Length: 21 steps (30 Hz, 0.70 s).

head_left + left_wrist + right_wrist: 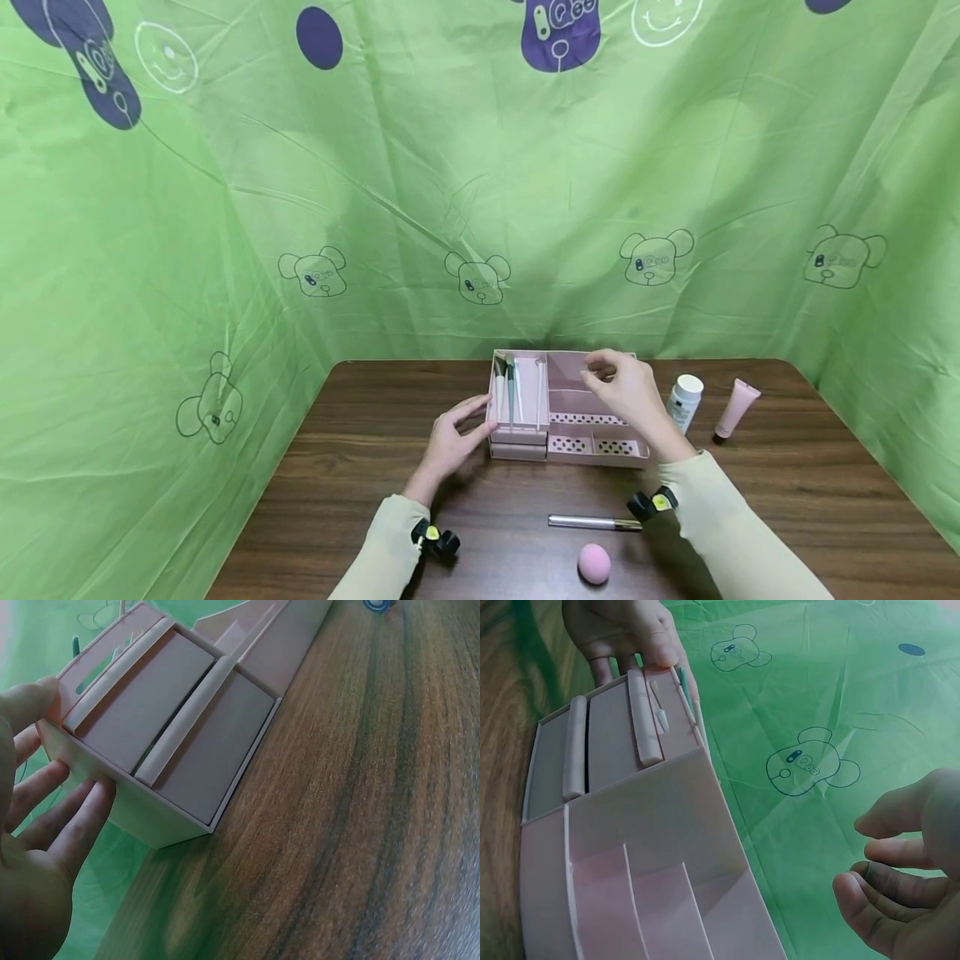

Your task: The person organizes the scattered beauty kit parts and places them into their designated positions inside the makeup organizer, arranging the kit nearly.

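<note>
Pale pink organizer [564, 402], two-drawered, compartmented

Smooth matt organizer [652, 817], shiny metallic stick [588, 522], wood-grain tabletop [337, 517], creased cloth backdrop [450, 167].

Enclosure: three sides are closed off by a creased bright-green fabric sheet [420, 167].
Printing: the sheet is marked with thin-lined bear heads [480, 282], white smiling circles [167, 57] and dark-purple shapes [319, 37].
Furniture: a brown wood-grained tabletop [360, 450] is bordered by the sheet.
Light: the sheet is lit unevenly.
</note>
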### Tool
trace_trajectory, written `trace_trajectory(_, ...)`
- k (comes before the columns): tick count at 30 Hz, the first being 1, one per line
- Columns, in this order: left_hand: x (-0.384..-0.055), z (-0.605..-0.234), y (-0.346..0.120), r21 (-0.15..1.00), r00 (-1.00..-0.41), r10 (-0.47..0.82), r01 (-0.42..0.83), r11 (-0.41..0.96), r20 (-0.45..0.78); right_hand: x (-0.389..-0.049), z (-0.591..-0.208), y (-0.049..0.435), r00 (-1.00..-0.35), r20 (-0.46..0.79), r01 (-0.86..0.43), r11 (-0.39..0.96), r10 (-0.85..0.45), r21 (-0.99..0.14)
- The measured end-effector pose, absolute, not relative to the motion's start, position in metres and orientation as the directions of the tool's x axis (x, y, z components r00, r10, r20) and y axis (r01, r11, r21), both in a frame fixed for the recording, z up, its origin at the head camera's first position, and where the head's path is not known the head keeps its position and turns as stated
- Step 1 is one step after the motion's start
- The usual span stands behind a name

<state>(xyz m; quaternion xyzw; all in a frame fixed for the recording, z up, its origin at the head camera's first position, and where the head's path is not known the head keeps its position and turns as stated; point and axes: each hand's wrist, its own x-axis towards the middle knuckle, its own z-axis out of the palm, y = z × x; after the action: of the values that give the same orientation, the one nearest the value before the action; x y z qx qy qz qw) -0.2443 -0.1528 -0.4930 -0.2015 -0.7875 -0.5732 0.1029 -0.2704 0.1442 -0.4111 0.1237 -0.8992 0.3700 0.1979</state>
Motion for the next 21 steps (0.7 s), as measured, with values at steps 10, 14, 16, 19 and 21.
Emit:
trace_trajectory(10, -0.242, -0.489, -0.154, 0.872, -0.905, 0.212, 0.416, 0.258, 0.369, -0.260, -0.418, 0.159, -0.889, 0.454, -0.356, 0.709, -0.057, -0.608)
trace_trajectory(14, -0.245, -0.494, -0.153, 0.878, -0.908, 0.213, 0.408, 0.252, 0.361, -0.256, -0.422, 0.165, -0.886, 0.460, -0.357, 0.712, -0.054, -0.605)
trace_trajectory(16, -0.249, -0.502, -0.153, 0.881, -0.911, 0.203, 0.402, 0.250, 0.358, -0.254, -0.425, 0.169, -0.885, 0.463, -0.360, 0.711, -0.055, -0.604)
trace_trajectory(19, -0.257, -0.515, -0.153, 0.890, -0.916, 0.180, 0.394, 0.230, 0.359, -0.249, -0.430, 0.175, -0.888, 0.456, -0.360, 0.705, -0.058, -0.611)
trace_trajectory(21, -0.261, -0.522, -0.154, 0.898, -0.917, 0.173, 0.390, 0.204, 0.359, -0.246, -0.433, 0.179, -0.891, 0.449, -0.363, 0.699, -0.067, -0.616)
